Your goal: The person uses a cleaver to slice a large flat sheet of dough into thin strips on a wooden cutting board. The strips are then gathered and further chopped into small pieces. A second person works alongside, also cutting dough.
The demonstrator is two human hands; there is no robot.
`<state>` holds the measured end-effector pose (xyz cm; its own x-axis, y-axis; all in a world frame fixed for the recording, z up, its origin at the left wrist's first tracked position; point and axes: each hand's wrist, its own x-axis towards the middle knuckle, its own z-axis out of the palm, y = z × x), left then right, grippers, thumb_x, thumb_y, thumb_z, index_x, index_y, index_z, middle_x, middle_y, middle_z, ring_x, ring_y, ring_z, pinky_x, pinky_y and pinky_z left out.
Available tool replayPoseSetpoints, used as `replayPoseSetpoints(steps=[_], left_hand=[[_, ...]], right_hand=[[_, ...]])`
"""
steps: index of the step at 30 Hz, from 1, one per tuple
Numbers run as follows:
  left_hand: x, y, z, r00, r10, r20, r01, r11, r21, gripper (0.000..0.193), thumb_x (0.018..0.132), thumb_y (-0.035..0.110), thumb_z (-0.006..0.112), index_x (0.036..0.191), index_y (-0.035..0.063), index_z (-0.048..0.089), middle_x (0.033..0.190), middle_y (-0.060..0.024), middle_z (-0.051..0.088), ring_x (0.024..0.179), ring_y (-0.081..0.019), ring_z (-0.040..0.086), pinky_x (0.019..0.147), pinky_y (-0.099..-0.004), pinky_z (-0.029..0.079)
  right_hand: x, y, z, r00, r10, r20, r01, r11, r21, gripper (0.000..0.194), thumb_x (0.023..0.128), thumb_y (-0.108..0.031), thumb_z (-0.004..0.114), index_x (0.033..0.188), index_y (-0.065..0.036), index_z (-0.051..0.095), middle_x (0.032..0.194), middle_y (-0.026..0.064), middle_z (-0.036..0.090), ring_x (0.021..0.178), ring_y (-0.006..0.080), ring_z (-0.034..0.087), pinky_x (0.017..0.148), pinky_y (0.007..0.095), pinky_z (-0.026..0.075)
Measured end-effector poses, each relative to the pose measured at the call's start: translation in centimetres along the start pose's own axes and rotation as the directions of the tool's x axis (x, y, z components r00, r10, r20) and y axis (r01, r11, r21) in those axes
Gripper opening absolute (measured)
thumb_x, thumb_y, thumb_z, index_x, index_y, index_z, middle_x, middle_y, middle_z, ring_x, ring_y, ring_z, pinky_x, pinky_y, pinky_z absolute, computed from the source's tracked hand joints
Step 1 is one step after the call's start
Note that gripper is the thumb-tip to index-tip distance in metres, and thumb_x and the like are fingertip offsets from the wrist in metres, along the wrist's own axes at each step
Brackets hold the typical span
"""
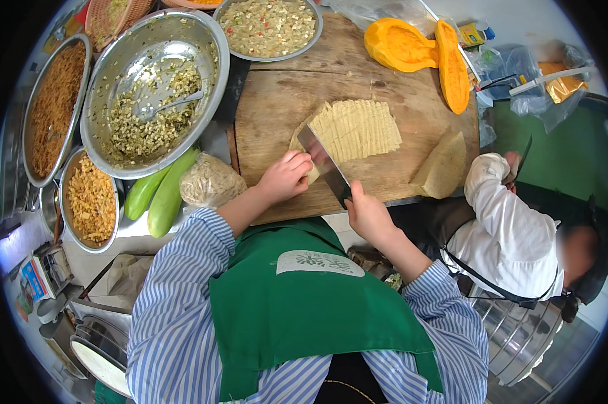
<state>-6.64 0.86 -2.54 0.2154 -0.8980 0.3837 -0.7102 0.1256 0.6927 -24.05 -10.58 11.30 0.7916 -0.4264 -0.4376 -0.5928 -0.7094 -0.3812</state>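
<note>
My right hand (369, 214) grips the handle of a kitchen cleaver (326, 164), its broad blade slanting up and left. The blade stands at the left part of a beige, tofu-like slab (367, 129), which is cut into many thin slices fanned to the right. With curled fingers, my left hand (286, 174) holds the slab's near left end, close beside the blade. Part of that end is hidden under the fingers. All of this lies on a worn wooden cutting board (279, 86). A thick uncut beige piece (438, 166) rests at the board's right edge.
Peeled pumpkin halves (400, 45) lie at the far right. Left of the board are a steel basin (155, 96) of chopped filling with a spoon, other filled bowls (271, 28), green gourds (165, 197) and a bagged bundle (210, 182). A person in white (516, 232) holds a knife at right.
</note>
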Motion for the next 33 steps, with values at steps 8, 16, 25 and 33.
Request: replayPoseSetpoints(steps=[8,16,25,33], left_hand=[[-0.9,-0.8,0.0,1.000,-0.031,0.002,0.031,0.999,0.014,0.029,0.070,0.008,0.067,0.098,0.0061,0.058,0.114,-0.0103,0.054,0.110,-0.0318,0.052,0.091,-0.0375,0.047],[-1.5,0.2,-1.5,1.000,0.020,-0.008,-0.018,0.991,0.136,0.030,0.073,0.007,0.065,0.102,0.0053,0.058,0.114,-0.0082,0.054,0.107,-0.0274,0.054,0.086,-0.0342,0.050],[-1.4,-1.1,0.0,1.000,0.022,-0.002,-0.022,0.999,0.040,0.025,0.073,0.008,0.065,0.096,0.0054,0.057,0.109,-0.0092,0.055,0.100,-0.0282,0.055,0.083,-0.0354,0.050],[-2.1,-1.7,-0.4,0.998,-0.065,0.027,0.064,0.998,0.025,0.025,0.070,0.005,0.066,0.094,0.0048,0.059,0.106,-0.0092,0.057,0.097,-0.0293,0.056,0.082,-0.0357,0.050]], right_hand=[[8.0,-0.6,5.2,0.996,-0.055,-0.072,0.059,0.997,0.043,0.024,0.084,-0.005,0.053,0.103,0.002,0.039,0.084,0.0277,0.061,0.076,0.0446,0.062,0.067,0.0522,0.049],[5.1,-0.5,3.0,0.989,-0.021,-0.146,0.033,0.996,0.079,0.024,0.089,-0.012,0.055,0.101,-0.001,0.038,0.078,0.0270,0.061,0.070,0.0451,0.060,0.059,0.0529,0.046],[0.1,-0.2,1.2,0.998,-0.016,0.064,0.018,0.999,-0.031,0.024,0.083,-0.003,0.054,0.101,0.001,0.038,0.084,0.0263,0.062,0.075,0.0443,0.062,0.063,0.0516,0.049],[8.0,-2.0,6.7,0.990,-0.099,-0.096,0.100,0.995,0.006,0.026,0.084,-0.007,0.055,0.101,0.001,0.037,0.079,0.0271,0.060,0.072,0.0449,0.061,0.062,0.0521,0.048]])
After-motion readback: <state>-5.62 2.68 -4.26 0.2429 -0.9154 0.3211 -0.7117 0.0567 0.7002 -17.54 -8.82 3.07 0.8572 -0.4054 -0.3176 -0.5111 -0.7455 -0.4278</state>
